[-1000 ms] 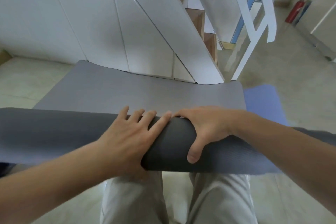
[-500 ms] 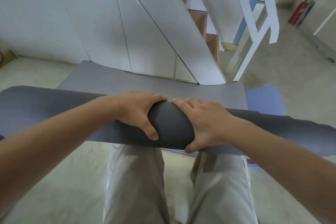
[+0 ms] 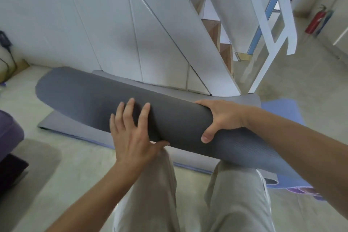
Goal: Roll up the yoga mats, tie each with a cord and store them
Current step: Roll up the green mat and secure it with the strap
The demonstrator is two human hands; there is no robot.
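A dark grey yoga mat (image 3: 90,103) is rolled into a thick tube that runs from upper left to lower right across my knees. Its last flat stretch (image 3: 250,100) lies on the floor against the white stair panel. My right hand (image 3: 220,118) wraps over the roll from the far side, thumb underneath, gripping it. My left hand (image 3: 131,132) presses flat on the near side of the roll, fingers spread. A blue mat (image 3: 282,113) lies flat under the grey one at the right. No cord is visible.
A white staircase (image 3: 188,30) with wooden treads rises straight ahead, its white railing (image 3: 273,30) to the right. A purple cushion (image 3: 9,133) sits at the left edge. A red fire extinguisher (image 3: 316,19) stands far right. My legs in beige trousers (image 3: 154,194) are below.
The roll has turned farther toward the stairs and its left end has swung up. My left hand has let go its grip and now lies flat with fingers spread.
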